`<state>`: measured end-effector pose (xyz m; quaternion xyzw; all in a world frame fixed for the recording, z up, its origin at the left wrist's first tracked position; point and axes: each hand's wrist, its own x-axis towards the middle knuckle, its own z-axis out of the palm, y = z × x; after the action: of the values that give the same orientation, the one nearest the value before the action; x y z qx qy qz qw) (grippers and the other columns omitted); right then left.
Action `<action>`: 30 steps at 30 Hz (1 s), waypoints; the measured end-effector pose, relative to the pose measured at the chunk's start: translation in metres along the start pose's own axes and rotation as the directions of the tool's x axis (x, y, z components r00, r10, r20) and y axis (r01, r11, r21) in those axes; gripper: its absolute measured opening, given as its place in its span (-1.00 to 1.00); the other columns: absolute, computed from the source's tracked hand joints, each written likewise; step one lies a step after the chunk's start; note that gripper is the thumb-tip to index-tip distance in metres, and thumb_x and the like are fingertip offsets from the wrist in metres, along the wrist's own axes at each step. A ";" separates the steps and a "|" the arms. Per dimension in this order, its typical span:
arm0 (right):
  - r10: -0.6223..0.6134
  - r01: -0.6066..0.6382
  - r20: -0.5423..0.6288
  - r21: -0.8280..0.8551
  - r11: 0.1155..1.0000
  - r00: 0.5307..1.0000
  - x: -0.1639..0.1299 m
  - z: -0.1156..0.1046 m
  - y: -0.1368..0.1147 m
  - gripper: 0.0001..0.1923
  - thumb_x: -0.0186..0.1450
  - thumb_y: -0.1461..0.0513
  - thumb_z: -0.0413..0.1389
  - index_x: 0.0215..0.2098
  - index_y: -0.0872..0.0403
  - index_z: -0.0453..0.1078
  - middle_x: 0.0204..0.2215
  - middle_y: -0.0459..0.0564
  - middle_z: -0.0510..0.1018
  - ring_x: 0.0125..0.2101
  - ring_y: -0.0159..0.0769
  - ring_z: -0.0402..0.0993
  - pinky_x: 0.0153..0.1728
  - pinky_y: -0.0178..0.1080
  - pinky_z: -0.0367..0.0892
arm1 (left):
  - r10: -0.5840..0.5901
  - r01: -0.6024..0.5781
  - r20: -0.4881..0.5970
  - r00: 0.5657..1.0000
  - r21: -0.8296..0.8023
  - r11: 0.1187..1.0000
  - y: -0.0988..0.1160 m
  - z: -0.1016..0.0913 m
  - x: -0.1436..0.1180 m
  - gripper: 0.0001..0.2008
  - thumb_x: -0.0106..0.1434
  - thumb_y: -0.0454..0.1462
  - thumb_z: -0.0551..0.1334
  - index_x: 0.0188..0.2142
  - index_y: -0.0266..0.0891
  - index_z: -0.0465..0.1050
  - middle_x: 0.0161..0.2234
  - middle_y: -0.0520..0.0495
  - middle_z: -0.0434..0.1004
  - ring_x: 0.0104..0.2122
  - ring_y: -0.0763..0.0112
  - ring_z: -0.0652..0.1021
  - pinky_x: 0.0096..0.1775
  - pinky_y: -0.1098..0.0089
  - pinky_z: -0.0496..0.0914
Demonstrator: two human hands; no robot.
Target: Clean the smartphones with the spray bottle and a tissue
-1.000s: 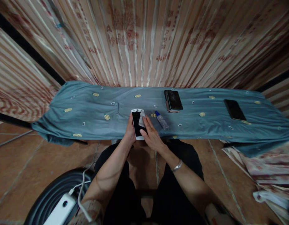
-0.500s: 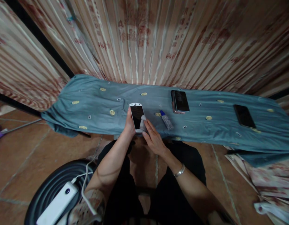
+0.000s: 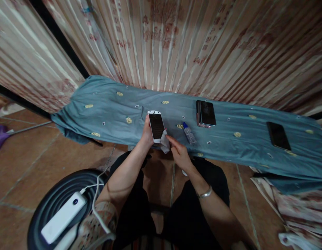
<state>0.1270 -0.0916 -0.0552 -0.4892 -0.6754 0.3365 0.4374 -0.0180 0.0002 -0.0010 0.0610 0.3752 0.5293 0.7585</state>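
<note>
2 hands busy, left hand fingers clamped on white phone; right hand fingers pinching wipe, small bottle nearby

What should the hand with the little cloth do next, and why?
Probably slide the small white cloth back up over the dark screen of the white-framed phone. The right hand pinches the cloth just off the phone's lower right corner, so it covers almost none of the glass, while the left hand holds the phone up by its edge, screen facing up.

No lettering can be read anywhere (the curtain bears only blurred red marks).
</note>
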 end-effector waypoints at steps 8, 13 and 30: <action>0.076 -0.072 -0.105 0.042 0.996 0.992 0.002 0.002 -0.002 -0.62 0.29 0.22 0.08 0.07 -0.02 0.47 0.04 0.00 0.58 0.01 -0.21 0.54 0.09 -0.08 0.43 | -0.041 0.043 0.056 0.998 -0.031 0.999 -0.007 0.002 -0.002 -0.37 0.39 0.09 -0.13 -0.18 -0.34 0.53 -0.49 -0.16 0.57 -0.45 0.28 0.59 -0.21 0.26 0.50; -0.050 0.022 -0.168 -0.163 0.986 0.984 0.004 -0.005 -0.011 -0.74 0.31 0.21 0.11 -0.09 -0.06 0.57 0.03 0.00 0.56 0.05 -0.16 0.47 0.13 -0.03 0.36 | -0.083 0.085 0.053 0.995 -0.048 0.995 -0.009 0.002 -0.003 -0.33 0.38 0.12 -0.15 -0.20 -0.36 0.52 -0.46 -0.17 0.58 -0.45 0.30 0.59 -0.26 0.29 0.50; -0.237 0.217 -0.031 -0.299 0.929 0.971 0.007 0.014 -0.030 -0.67 0.41 0.21 -0.03 -0.01 -0.03 0.54 -0.05 0.05 0.57 -0.05 -0.15 0.46 0.03 -0.03 0.41 | -0.108 0.107 -0.028 0.994 -0.048 0.993 -0.012 0.007 -0.013 -0.36 0.39 0.12 -0.15 -0.17 -0.32 0.50 -0.37 -0.21 0.60 -0.27 0.20 0.62 -0.16 0.25 0.51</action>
<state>0.1017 -0.0944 -0.0324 -0.4781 -0.7549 0.1633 0.4182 -0.0070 -0.0139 0.0045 0.0149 0.3771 0.4972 0.7813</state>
